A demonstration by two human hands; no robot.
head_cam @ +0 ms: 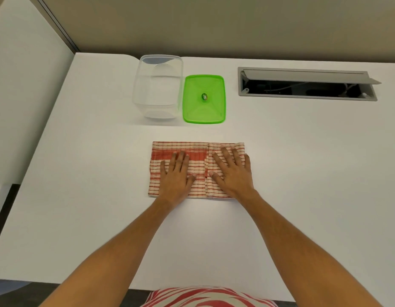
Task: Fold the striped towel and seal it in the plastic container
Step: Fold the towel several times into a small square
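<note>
The red-and-cream striped towel (198, 149) lies folded into a rectangle in the middle of the white table, with a folded flap covering its right part. My left hand (175, 176) presses flat on the left half, fingers straight. My right hand (233, 171) rests flat on the right flap, fingers spread. Behind the towel stands the clear plastic container (157, 86), open and with nothing inside. Its green lid (204, 99) lies flat on the table just right of it.
The white table (302, 162) has an open grey cable hatch (307, 84) at the back right. A white partition panel (26, 96) rises along the left side. The table's near edge runs just in front of my body.
</note>
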